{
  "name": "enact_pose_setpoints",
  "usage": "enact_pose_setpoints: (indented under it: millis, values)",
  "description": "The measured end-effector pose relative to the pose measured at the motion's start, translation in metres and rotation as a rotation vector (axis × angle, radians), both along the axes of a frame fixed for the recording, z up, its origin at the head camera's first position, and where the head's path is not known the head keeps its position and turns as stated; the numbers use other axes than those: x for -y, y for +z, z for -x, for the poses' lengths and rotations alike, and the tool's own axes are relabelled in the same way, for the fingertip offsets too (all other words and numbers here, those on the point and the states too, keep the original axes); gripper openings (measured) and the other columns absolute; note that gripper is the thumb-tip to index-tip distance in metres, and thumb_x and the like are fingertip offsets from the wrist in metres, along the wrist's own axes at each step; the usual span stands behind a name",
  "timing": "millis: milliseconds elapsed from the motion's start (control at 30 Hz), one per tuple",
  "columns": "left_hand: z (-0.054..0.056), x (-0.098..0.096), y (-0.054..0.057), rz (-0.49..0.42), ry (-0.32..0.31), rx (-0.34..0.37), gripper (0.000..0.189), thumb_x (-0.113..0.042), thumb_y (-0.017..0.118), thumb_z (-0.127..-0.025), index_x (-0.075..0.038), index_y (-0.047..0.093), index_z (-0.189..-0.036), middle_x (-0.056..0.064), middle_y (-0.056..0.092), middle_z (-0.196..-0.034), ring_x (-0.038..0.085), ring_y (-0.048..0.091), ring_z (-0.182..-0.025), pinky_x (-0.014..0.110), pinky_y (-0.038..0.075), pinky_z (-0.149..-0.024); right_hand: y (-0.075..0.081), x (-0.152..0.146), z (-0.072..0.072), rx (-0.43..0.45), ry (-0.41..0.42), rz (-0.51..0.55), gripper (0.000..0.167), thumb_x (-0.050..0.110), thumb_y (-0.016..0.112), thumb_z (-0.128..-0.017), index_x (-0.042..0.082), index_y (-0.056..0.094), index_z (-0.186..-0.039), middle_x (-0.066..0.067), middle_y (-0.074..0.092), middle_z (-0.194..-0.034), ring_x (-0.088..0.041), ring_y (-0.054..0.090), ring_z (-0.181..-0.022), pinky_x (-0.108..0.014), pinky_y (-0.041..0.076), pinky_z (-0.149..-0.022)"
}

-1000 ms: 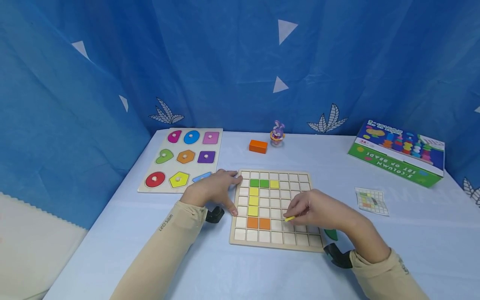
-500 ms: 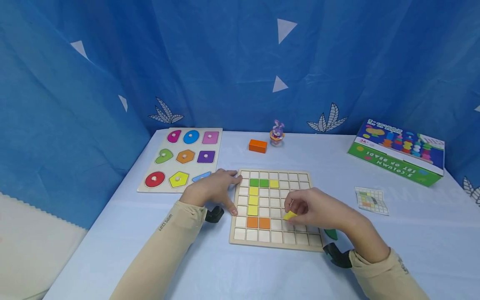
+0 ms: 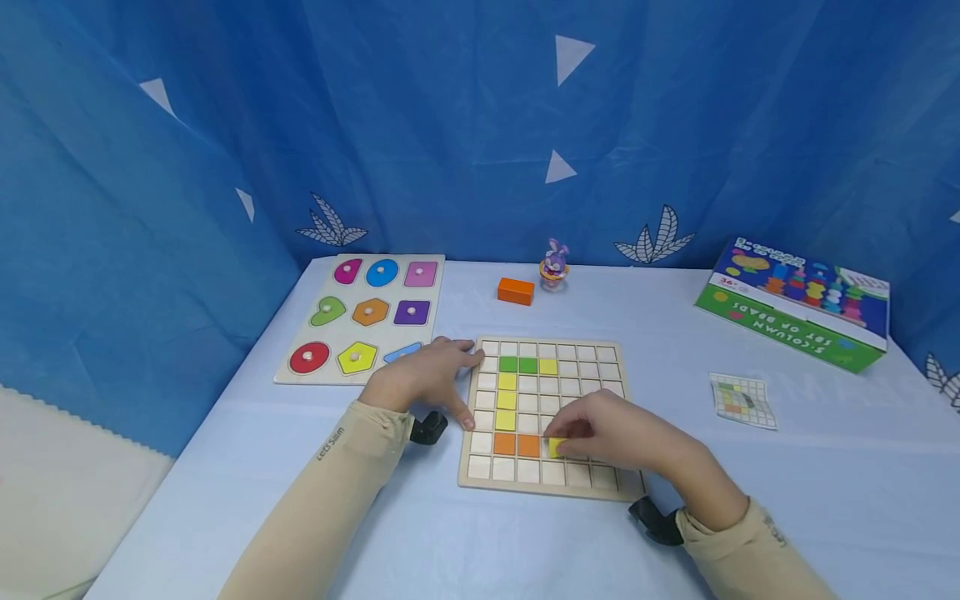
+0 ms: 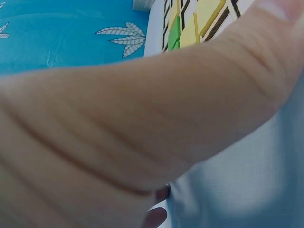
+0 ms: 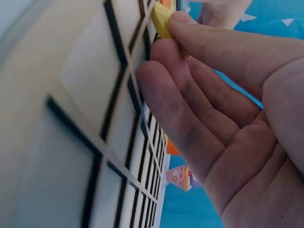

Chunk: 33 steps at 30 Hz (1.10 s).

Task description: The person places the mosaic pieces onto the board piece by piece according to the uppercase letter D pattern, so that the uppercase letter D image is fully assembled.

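Between thumb and fingertips my right hand (image 3: 611, 425) pinches a yellow square tile (image 3: 557, 447). The tile is at the cell just right of two orange tiles (image 3: 517, 445) on the wooden grid board (image 3: 551, 496). In the right wrist view the yellow tile (image 5: 162, 20) is tilted close to the board's surface. Along the board's left edge rests my left hand (image 3: 429, 375), thumb and fingers spread apart. Yellow tiles (image 3: 506, 401) run down one column, below a row with two green tiles (image 3: 518, 365) and another yellow one. The left hand fills most of its wrist view.
A shape-knob puzzle board (image 3: 300, 367) lies at the left, partly behind the left hand. An orange block (image 3: 515, 292) and a purple rabbit figure (image 3: 554, 265) stand at the back. At the right are a toy box (image 3: 795, 304) and a small pattern card (image 3: 742, 402).
The right hand has moved left over the board with the yellow tile, from the middle cells to beside the orange tiles. The left hand stays in place.
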<state>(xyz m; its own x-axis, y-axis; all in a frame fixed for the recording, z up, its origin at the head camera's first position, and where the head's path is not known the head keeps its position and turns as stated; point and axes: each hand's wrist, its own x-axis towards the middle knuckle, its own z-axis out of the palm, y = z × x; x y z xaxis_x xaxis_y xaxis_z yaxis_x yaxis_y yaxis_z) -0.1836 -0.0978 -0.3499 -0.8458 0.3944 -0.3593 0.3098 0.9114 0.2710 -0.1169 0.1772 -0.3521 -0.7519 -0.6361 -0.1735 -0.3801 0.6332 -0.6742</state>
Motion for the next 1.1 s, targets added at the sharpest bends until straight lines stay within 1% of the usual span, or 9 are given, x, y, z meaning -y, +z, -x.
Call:
enact_pose_setpoints:
  millis: [133, 233, 300, 433, 567, 733, 933, 1100]
  values:
    - [0.0003, 0.0002, -0.0007, 0.001, -0.003, -0.003, 0.113, -0.050, 0.095, -0.060, -0.027, 0.041, -0.156, 0.000, 0.028, -0.164, 0.027, 0.025, -0.148, 0.051, 0.035, -0.114, -0.0027, 0.0038, -0.0010, -0.046, 0.000, -0.013, 0.015, 0.015, 0.080, -0.088, 0.018, 0.076, -0.102, 0.016, 0.067, -0.084, -0.007, 0.060, -0.076, -0.025, 0.055, -0.069]
    - [0.0010, 0.0003, -0.0014, 0.000, -0.001, -0.002, 0.113, -0.050, 0.095, -0.059, -0.028, 0.040, -0.156, 0.000, 0.028, -0.164, 0.027, 0.025, -0.148, 0.050, 0.035, -0.113, -0.0030, 0.0059, -0.0017, -0.044, -0.003, -0.025, 0.018, 0.015, 0.081, -0.086, 0.017, 0.078, -0.104, 0.015, 0.065, -0.082, -0.009, 0.058, -0.073, -0.026, 0.053, -0.066]
    - [0.0015, 0.0002, -0.0018, 0.000, 0.000, 0.000, 0.113, -0.051, 0.095, -0.059, -0.028, 0.040, -0.156, 0.000, 0.028, -0.164, 0.027, 0.025, -0.148, 0.050, 0.036, -0.113, -0.0027, 0.0066, -0.0022, -0.039, -0.002, -0.027, 0.021, 0.014, 0.083, -0.084, 0.016, 0.078, -0.105, 0.013, 0.064, -0.084, -0.010, 0.057, -0.073, -0.026, 0.052, -0.064]
    - [0.0019, 0.0000, -0.0021, -0.001, 0.000, 0.001, 0.114, -0.051, 0.095, -0.059, -0.028, 0.040, -0.156, 0.000, 0.028, -0.164, 0.027, 0.025, -0.148, 0.051, 0.036, -0.113, -0.0027, 0.0071, -0.0022, -0.053, 0.004, -0.037, 0.024, 0.014, 0.084, -0.084, 0.016, 0.079, -0.107, 0.011, 0.062, -0.087, -0.011, 0.056, -0.075, -0.025, 0.052, -0.065]
    - [0.0017, -0.0001, -0.0020, -0.002, -0.002, 0.000, 0.113, -0.051, 0.095, -0.060, -0.028, 0.040, -0.156, 0.000, 0.028, -0.164, 0.027, 0.025, -0.148, 0.051, 0.036, -0.113, -0.0036, 0.0069, -0.0018, -0.074, 0.005, -0.044, 0.021, 0.014, 0.083, -0.085, 0.016, 0.079, -0.105, 0.012, 0.062, -0.086, -0.011, 0.056, -0.076, -0.025, 0.052, -0.066]
    - [0.0010, 0.0000, -0.0014, -0.001, -0.006, -0.001, 0.113, -0.051, 0.095, -0.060, -0.028, 0.040, -0.156, 0.000, 0.028, -0.164, 0.027, 0.025, -0.148, 0.051, 0.036, -0.113, -0.0050, 0.0069, -0.0019, -0.075, 0.006, -0.038, 0.019, 0.015, 0.083, -0.085, 0.018, 0.079, -0.103, 0.012, 0.061, -0.086, -0.011, 0.056, -0.076, -0.025, 0.052, -0.066]
    - [0.0008, -0.0001, -0.0009, 0.002, -0.009, 0.000, 0.113, -0.051, 0.095, -0.060, -0.028, 0.040, -0.156, 0.000, 0.028, -0.164, 0.027, 0.025, -0.148, 0.051, 0.035, -0.113, -0.0069, 0.0087, -0.0011, -0.076, -0.002, -0.059, 0.019, 0.016, 0.083, -0.085, 0.020, 0.079, -0.103, 0.014, 0.061, -0.086, -0.011, 0.056, -0.077, -0.025, 0.052, -0.067]
    - [0.0019, -0.0003, -0.0017, 0.009, -0.010, -0.002, 0.113, -0.052, 0.094, -0.060, -0.028, 0.040, -0.156, 0.000, 0.028, -0.164, 0.027, 0.025, -0.148, 0.051, 0.035, -0.113, -0.0066, 0.0081, -0.0009, -0.070, 0.006, -0.050, 0.019, 0.016, 0.083, -0.085, 0.020, 0.079, -0.104, 0.013, 0.061, -0.086, -0.011, 0.055, -0.077, -0.025, 0.052, -0.066]
